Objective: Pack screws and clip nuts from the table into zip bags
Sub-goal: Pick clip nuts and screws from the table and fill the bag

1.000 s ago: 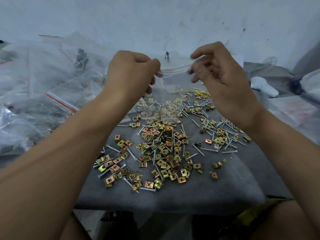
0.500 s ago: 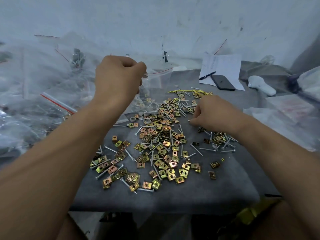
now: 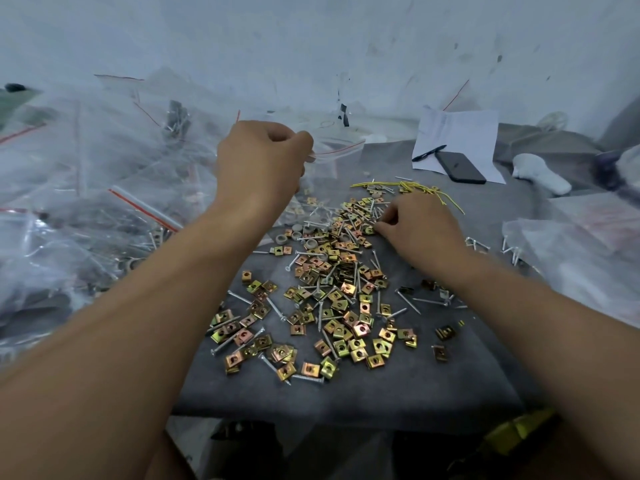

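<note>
A heap of brass-coloured clip nuts [image 3: 332, 292] mixed with silver screws [image 3: 408, 301] lies spread on the grey table [image 3: 346, 393]. My left hand [image 3: 263, 161] is raised above the heap's far left and pinches the red-lined rim of a clear zip bag [image 3: 337, 155], which hangs open. My right hand [image 3: 415, 226] is down at the far right of the heap, fingers curled with the tips among the screws and nuts. What its fingertips hold is hidden.
A big heap of filled clear zip bags [image 3: 86, 202] covers the left. More bags [image 3: 571, 251] lie at the right. At the back are a paper sheet [image 3: 460, 133], a pen [image 3: 427, 153], a black phone [image 3: 460, 167], yellow wires [image 3: 415, 187] and a white object [image 3: 540, 173]. Grey washers [image 3: 298, 237] sit by the heap.
My right hand let go of the bag's rim and dropped to the heap, then moved toward its far side. My left hand kept hold of the bag, and the bag now hangs from it alone.
</note>
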The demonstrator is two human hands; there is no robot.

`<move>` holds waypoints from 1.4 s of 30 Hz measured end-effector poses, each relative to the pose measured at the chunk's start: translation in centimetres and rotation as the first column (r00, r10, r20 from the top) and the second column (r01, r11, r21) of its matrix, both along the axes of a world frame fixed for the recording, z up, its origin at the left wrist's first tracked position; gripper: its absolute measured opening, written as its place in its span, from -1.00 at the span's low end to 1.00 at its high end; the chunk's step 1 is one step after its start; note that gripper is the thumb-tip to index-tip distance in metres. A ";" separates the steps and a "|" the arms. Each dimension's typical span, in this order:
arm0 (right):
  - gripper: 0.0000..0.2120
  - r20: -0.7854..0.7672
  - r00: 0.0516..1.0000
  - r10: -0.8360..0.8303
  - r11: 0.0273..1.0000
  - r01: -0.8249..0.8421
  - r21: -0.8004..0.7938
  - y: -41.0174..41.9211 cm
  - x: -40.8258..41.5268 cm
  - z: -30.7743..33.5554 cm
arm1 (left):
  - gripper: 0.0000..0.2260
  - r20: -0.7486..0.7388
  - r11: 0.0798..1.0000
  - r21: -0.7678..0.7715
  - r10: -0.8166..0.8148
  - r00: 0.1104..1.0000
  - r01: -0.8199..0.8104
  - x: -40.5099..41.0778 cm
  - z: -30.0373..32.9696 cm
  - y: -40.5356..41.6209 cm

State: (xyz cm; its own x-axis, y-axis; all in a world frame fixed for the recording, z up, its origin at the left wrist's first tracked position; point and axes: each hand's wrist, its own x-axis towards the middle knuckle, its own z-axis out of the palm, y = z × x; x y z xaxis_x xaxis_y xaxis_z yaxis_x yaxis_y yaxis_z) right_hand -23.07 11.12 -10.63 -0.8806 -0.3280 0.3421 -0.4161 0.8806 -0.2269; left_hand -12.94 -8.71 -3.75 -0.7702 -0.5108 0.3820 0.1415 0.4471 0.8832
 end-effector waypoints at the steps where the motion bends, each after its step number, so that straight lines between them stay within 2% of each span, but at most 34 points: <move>1: -0.83 -0.017 1.000 -0.012 1.000 0.012 0.013 0.0 0.1 0.0 | -0.78 0.001 1.000 0.004 0.001 1.000 -0.001 0.0 0.0 0.0; 6: -0.90 0.000 0.998 -0.065 0.995 0.065 0.078 0.2 0.3 0.7 | -0.78 0.009 1.000 0.000 0.002 1.000 -0.002 -0.1 0.0 -0.1; 9: -0.86 0.024 0.996 -0.084 0.989 0.080 0.125 0.4 0.1 1.0 | -0.77 0.014 1.000 -0.003 -0.008 1.000 0.008 0.0 -0.1 0.0; 16: -0.90 0.061 0.998 0.016 1.000 -0.015 -0.017 1.2 -0.1 1.0 | -0.78 0.022 1.000 0.016 -0.012 1.000 0.012 0.1 -0.1 -0.2; 22: -0.88 0.084 0.987 0.135 0.990 -0.137 0.019 1.8 -0.1 1.2 | -0.78 0.024 1.000 0.013 -0.010 1.000 0.010 0.0 -0.1 -0.1; 28: -0.91 0.003 0.997 0.080 0.997 -0.080 -0.001 1.4 0.1 0.7 | -0.78 0.032 0.999 0.020 -0.036 0.999 0.035 0.1 -0.4 0.1; 31: -0.93 0.027 0.998 0.056 0.998 -0.057 0.030 1.2 0.2 0.6 | -0.78 0.031 0.999 0.003 -0.046 0.998 0.046 0.2 -0.5 0.1; 32: -0.92 0.056 0.997 0.052 0.999 -0.051 -0.010 1.2 0.1 0.7 | -0.78 0.031 0.999 -0.003 -0.050 0.998 0.050 0.2 -0.5 0.0; 34: -0.85 0.146 0.988 0.057 0.978 -0.025 -0.208 1.6 0.0 1.6 | -0.78 0.032 0.998 -0.023 -0.054 0.998 0.055 0.2 -0.5 -0.2; 36: -0.80 0.187 0.975 0.121 0.883 -0.020 -0.468 2.5 0.1 3.2 | -0.78 0.035 0.997 -0.054 -0.051 0.998 0.052 0.2 -0.5 -0.3; 39: -0.76 0.036 0.960 0.279 0.658 -0.163 -0.735 3.3 1.1 5.8 | -0.74 0.024 0.988 -0.145 -0.057 0.998 0.060 0.2 -0.2 0.1; 40: -0.75 -0.042 0.943 0.330 0.605 -0.245 -0.758 3.3 1.7 6.4 | -0.73 0.016 0.981 -0.186 -0.062 0.998 0.064 0.2 -0.1 0.3; 42: -0.73 -0.166 0.906 0.390 0.571 -0.379 -0.728 3.1 3.2 7.1 | -0.73 -0.005 0.965 -0.253 -0.079 0.997 0.075 0.4 0.0 1.0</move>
